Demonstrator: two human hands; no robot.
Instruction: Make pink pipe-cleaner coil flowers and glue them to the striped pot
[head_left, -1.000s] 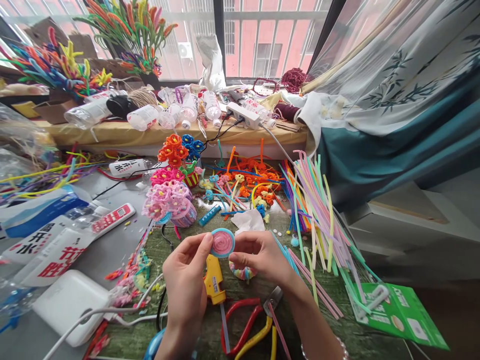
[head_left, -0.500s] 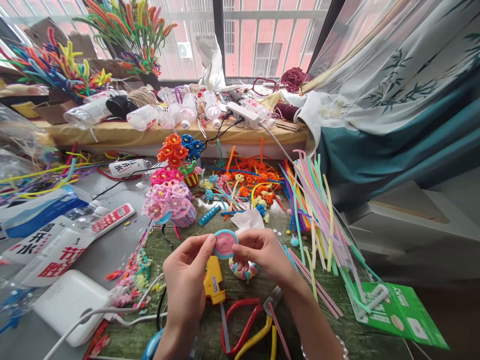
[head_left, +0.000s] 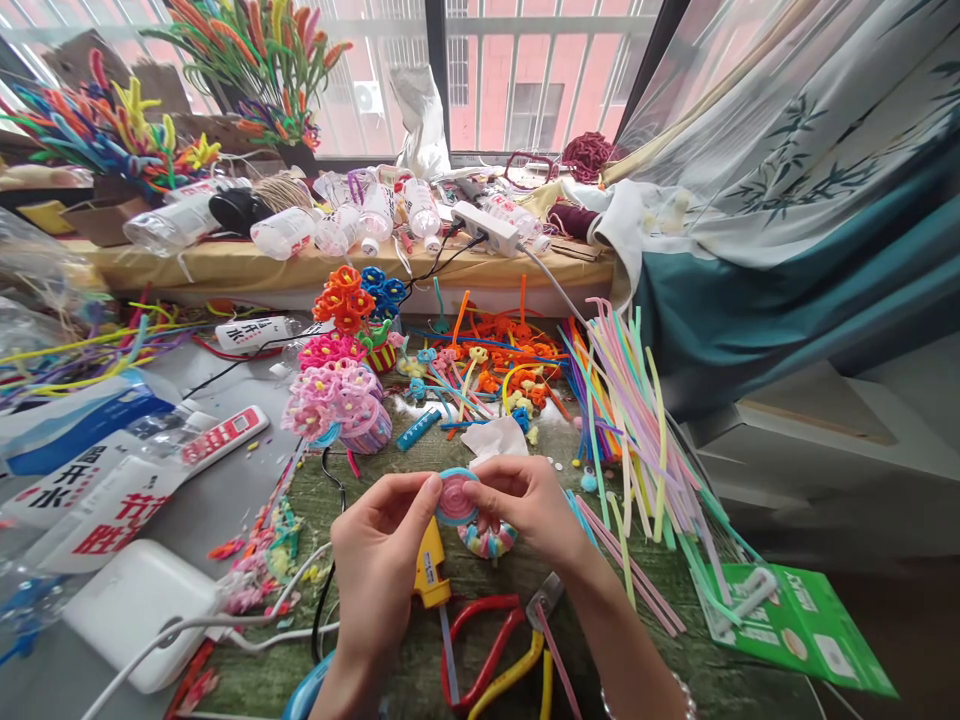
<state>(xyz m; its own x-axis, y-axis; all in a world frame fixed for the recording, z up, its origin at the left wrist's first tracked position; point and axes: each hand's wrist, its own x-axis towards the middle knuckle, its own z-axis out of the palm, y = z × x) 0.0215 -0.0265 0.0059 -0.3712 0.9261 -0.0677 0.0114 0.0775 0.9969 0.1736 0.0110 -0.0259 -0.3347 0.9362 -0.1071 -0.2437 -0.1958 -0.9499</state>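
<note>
A flat coiled disc (head_left: 455, 497), pink inside with a light blue rim, is held up between both hands. My left hand (head_left: 390, 545) pinches its left edge between thumb and fingers. On the right edge, my right hand (head_left: 525, 505) grips it the same way. Just below the disc lies a ring of striped pastel pipe cleaner (head_left: 487, 540), partly hidden by my right fingers. A yellow glue gun (head_left: 431, 570) with a glue stick in its back rests under the hands. Pliers or cutters with red and yellow handles (head_left: 510, 660) lie nearer to me.
Pipe-cleaner flower pots (head_left: 345, 400) stand at the back left. A bundle of pastel pipe cleaners (head_left: 637, 430) lies to the right, beside a green package (head_left: 802, 625). At left are a white power adapter (head_left: 142, 610) and plastic bottles (head_left: 112, 500). A power strip (head_left: 486, 228) sits on the sill.
The disc has shifted slightly down and to the right and is tilted a little differently. Both hands keep their pinch on it.
</note>
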